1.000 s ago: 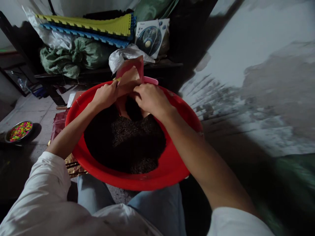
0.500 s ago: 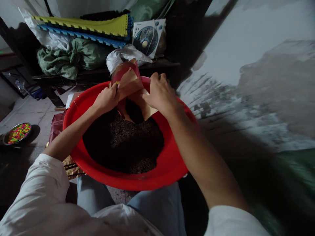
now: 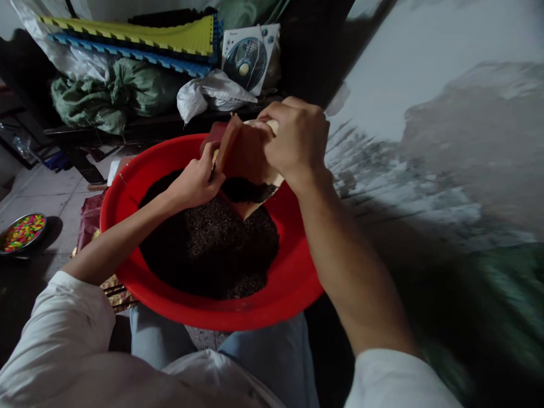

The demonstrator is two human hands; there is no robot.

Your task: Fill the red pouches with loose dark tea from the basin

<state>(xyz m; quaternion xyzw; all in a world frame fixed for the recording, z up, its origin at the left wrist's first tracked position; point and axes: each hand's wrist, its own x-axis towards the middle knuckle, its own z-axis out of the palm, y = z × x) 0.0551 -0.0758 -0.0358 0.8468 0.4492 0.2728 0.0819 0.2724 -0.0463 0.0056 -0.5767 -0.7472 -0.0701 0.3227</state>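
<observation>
A big red plastic basin [image 3: 293, 283] rests on my lap, holding a heap of dark loose grains [image 3: 212, 249]. Over its far side I hold a reddish-brown paper bag [image 3: 244, 156], tilted, with dark grains showing at its mouth. My left hand [image 3: 198, 181] is closed on the bag's left edge, low over the heap. Higher up, my right hand [image 3: 297, 139] grips the bag's upper right edge in a fist.
Left on the tiled floor sits a metal bowl of coloured bits [image 3: 21, 232]. Behind the basin a dark shelf carries green sacks [image 3: 110, 93], yellow and blue foam mats [image 3: 136, 37], a white bag [image 3: 212, 93] and a fan box [image 3: 246, 59]. A stained wall [image 3: 446, 113] rises on the right.
My right hand has risen and moved right, lifting the bag's upper edge and tilting it. My left hand stayed low on the bag's left edge. The view shifted slightly.
</observation>
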